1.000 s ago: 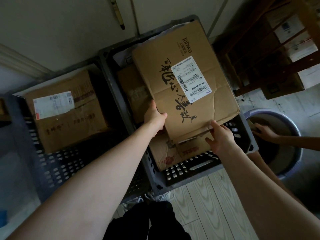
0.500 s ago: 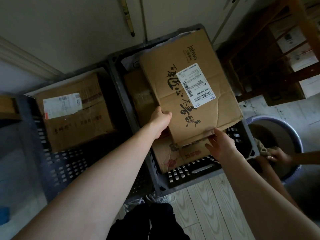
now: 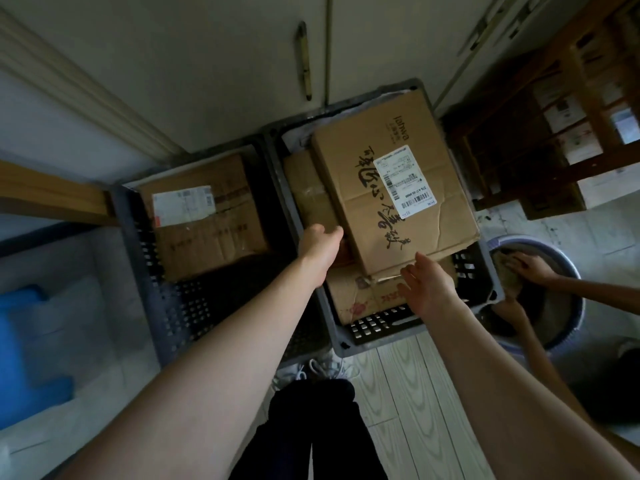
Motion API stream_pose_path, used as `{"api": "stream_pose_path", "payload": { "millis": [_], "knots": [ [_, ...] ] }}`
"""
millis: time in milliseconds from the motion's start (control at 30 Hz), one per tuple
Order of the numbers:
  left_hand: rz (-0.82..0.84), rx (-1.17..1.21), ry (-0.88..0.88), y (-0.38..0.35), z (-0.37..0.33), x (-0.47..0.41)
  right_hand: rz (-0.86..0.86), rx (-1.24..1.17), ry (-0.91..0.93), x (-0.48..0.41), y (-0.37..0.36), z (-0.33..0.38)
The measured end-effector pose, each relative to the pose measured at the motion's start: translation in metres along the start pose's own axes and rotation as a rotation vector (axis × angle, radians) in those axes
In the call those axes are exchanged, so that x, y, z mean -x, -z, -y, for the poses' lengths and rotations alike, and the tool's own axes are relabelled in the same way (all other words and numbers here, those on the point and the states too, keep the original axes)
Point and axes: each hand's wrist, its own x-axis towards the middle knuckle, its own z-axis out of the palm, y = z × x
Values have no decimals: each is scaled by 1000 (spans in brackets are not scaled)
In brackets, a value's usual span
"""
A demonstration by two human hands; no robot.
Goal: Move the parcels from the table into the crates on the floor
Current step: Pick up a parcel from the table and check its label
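Right crate: stacked parcels; left crate: parcel; right hand spread, left hand unclear

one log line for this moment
phase: placing | top parcel: on other parcels in right crate | left hand: at its left edge | right hand: open at near edge

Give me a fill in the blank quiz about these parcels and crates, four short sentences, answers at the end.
1. The right crate holds a stack with the big box on ___.
2. Its shipping label is ___ in colour.
3. The left crate shows only ___ cardboard box.
4. The right hand is open, gripping ___.
Missing words: top; white; one; nothing.
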Motion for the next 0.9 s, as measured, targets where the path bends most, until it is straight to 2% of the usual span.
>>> {"api": "stream_pose_path", "payload": {
  "millis": [200,500,633,900],
  "knots": [
    [-35,133,56,48,3,54,74,22,-14,82,-24,-3],
    [-96,310,21,148,-23,173,159,258,144,237,-37,9],
    [-122,422,-58,191,-36,236,235,331,241,306,-35,17],
    [-219,437,-317,257,-53,360,478,438,483,427,-34,42]
  ]
}}
